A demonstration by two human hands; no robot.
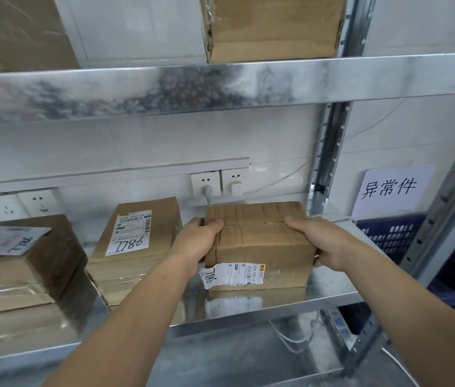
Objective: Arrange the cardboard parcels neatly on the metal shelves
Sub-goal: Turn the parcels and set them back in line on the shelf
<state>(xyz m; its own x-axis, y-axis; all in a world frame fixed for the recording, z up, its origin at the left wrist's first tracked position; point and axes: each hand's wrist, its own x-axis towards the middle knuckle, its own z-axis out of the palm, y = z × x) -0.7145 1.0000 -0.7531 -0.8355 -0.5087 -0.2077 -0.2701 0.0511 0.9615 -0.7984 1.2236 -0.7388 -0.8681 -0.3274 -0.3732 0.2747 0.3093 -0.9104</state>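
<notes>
Three parcels occupy the middle shelf [276, 300]; the right-hand parcel [259, 244] appears to rest flat at the shelf's right end, near the upright post [329, 152] and just apart from the middle parcel [137, 247]; the left parcel [19, 261] lies further along. The left hand [201, 241] grasps the box's left end, thumb over the top edge; the right hand [321, 244] grasps the right end likewise; both hands are clasped firmly on this one box. Its label [231, 275] faces front, with the left corner peeling loose. The step in hand is judged to be squaring this box into line; recommended practice: slide it rather than lift it; bring its front face level with its neighbours; close the gap evenly; keep the label outward and unsnagged; avoid pushing back against the plug [207, 189] and cable at the wall behind.
</notes>
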